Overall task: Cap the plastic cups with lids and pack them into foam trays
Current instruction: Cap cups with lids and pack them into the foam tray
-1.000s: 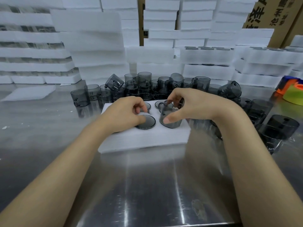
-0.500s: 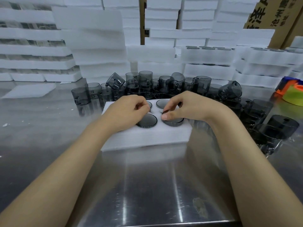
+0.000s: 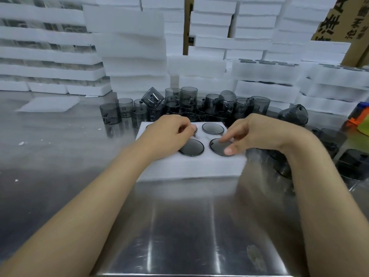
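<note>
A white foam tray point(image 3: 191, 166) lies on the steel table with dark capped cups sunk into its holes. One lid point(image 3: 191, 147) shows at front middle, another point(image 3: 212, 128) at back right. My right hand point(image 3: 257, 134) pinches the rim of the front right capped cup point(image 3: 218, 146) between thumb and forefinger; that cup sits flush in the foam. My left hand point(image 3: 169, 134) rests on the tray's left part with its fingers curled, hiding the holes beneath it. Nothing shows in its grip.
Several loose smoky-grey cups point(image 3: 189, 102) crowd the table behind and to the right of the tray. Stacks of white foam trays point(image 3: 129, 56) fill the back. A cardboard box point(image 3: 343, 23) stands at the top right; an orange and green object point(image 3: 359, 120) lies at the right edge.
My right hand has pushed the capped cup down into the front right hole, so only its lid shows now. My left hand has stayed on the tray.
</note>
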### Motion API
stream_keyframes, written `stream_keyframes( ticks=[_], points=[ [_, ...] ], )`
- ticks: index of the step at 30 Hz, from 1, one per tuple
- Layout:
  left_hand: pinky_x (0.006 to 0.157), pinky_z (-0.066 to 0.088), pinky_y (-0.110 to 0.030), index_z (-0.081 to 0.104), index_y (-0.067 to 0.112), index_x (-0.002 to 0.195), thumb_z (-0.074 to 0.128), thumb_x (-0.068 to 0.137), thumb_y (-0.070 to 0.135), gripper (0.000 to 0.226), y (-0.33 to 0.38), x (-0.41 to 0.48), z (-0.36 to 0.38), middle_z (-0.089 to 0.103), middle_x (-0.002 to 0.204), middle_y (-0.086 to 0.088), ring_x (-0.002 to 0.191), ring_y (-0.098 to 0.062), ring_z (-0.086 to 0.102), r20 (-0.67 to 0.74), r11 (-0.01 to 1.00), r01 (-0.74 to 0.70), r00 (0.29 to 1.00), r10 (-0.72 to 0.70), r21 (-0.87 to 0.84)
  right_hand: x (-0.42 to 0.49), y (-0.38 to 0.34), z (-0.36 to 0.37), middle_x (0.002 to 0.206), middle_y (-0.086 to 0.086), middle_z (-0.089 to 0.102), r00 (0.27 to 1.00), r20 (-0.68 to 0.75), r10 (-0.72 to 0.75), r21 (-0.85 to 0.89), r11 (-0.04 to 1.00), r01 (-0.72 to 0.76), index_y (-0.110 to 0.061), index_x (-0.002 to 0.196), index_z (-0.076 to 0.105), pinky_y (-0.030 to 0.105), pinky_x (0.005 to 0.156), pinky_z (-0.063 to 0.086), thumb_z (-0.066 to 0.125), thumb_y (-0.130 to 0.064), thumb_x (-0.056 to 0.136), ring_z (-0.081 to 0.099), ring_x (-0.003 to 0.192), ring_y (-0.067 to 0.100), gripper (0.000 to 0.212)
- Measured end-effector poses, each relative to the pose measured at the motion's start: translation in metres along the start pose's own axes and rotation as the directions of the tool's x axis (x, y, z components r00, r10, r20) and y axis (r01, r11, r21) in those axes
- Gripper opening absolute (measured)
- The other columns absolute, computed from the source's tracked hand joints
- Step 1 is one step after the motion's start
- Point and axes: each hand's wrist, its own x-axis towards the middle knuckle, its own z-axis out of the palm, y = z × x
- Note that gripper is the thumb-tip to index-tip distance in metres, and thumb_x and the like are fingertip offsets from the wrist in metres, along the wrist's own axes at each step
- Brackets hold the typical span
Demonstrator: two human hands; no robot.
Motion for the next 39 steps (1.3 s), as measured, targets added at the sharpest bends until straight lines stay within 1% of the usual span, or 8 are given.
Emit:
stream_keyframes(
  ticks=[8,16,18,21,27,30,34,39],
  points=[
    [0.078,0.050,-0.041,0.065,0.016,0.081,0.045,0.098,0.038,0.034,-0.001,0.001,0.000,0.058,0.074,0.003,0.077,-0.018,0.054,-0.018,1.000,-0.009,1.000,0.008,-0.014,-0.001,0.005,-0.001,0.092,-0.033,0.066,1.000,0.005,-0.004,-0.011,1.000,0.004,-0.046,0.096,0.071,0.020,0.083,0.041,0.080,-0.057,0.048,0.056,0.085,-0.020,0.050],
    [0.068,0.049,-0.036,0.068,0.016,0.081,0.045,0.097,0.030,0.031,-0.001,0.002,0.003,0.061,0.071,0.009,0.070,-0.017,0.057,-0.062,0.999,-0.027,0.998,0.024,-0.045,0.001,0.003,-0.001,0.108,-0.024,0.061,0.998,0.047,0.036,-0.035,0.999,-0.034,-0.047,0.098,0.071,0.019,0.086,0.041,0.074,-0.064,0.044,0.058,0.092,-0.004,0.057],
    [0.068,0.050,-0.036,0.068,0.017,0.076,0.046,0.096,0.023,0.030,-0.003,0.007,-0.002,0.064,0.070,0.010,0.068,-0.023,0.061,-0.199,0.971,0.063,0.974,-0.111,-0.232,0.001,0.005,0.001,0.105,-0.023,0.061,0.999,0.028,0.024,0.007,1.000,-0.024,-0.043,0.100,0.073,0.017,0.081,0.039,0.077,-0.059,0.046,0.058,0.085,-0.005,0.057],
    [0.078,0.051,-0.034,0.066,0.024,0.075,0.043,0.092,0.016,0.029,-0.023,0.015,-0.020,0.067,0.078,0.005,0.079,-0.020,0.062,-0.428,0.878,0.190,0.815,-0.391,-0.438,0.001,0.007,0.005,0.105,-0.021,0.059,0.999,-0.038,0.003,0.069,0.998,-0.001,-0.042,0.093,0.075,0.017,0.078,0.039,0.077,-0.059,0.047,0.057,0.082,-0.007,0.049],
    [0.074,0.040,-0.034,0.054,0.014,0.069,0.039,0.093,0.030,0.032,-0.075,0.007,-0.030,0.058,0.079,-0.007,0.086,-0.030,0.053,-0.349,0.829,0.551,0.762,-0.546,-0.095,0.019,0.011,0.018,0.102,-0.019,0.063,0.931,-0.364,-0.007,0.022,1.000,0.016,-0.038,0.088,0.071,0.023,0.082,0.040,0.074,-0.057,0.072,0.056,0.092,-0.005,0.026],
    [0.072,0.038,-0.034,0.049,0.012,0.063,0.038,0.096,0.045,0.048,-0.074,0.009,-0.021,0.056,0.072,-0.006,0.085,-0.031,0.054,-0.181,0.831,0.554,0.814,-0.553,-0.049,0.022,0.010,0.022,0.091,-0.017,0.065,0.913,-0.408,-0.006,0.014,1.000,0.013,-0.036,0.075,0.073,0.024,0.077,0.041,0.076,-0.047,0.075,0.059,0.091,0.002,0.012],
    [0.081,0.043,-0.036,0.059,0.008,0.091,0.036,0.094,0.059,0.056,-0.073,0.011,-0.014,0.059,0.093,-0.010,0.097,-0.032,0.057,-0.098,0.828,0.544,0.839,-0.536,0.134,0.030,0.005,0.022,0.069,-0.007,0.067,0.934,-0.353,0.058,-0.034,0.997,-0.075,-0.031,0.053,0.069,0.040,0.073,0.051,0.079,-0.037,0.074,0.060,0.074,0.013,0.025],
    [0.088,0.042,-0.037,0.060,0.003,0.115,0.028,0.096,0.059,0.067,-0.067,0.011,-0.015,0.061,0.120,-0.018,0.106,-0.033,0.055,-0.079,0.799,0.569,0.821,-0.565,0.193,0.030,0.003,0.028,0.082,-0.009,0.065,0.913,-0.399,0.085,-0.083,0.988,-0.128,-0.028,0.063,0.067,0.036,0.069,0.052,0.073,-0.039,0.080,0.060,0.079,0.013,0.021]
  ],
)
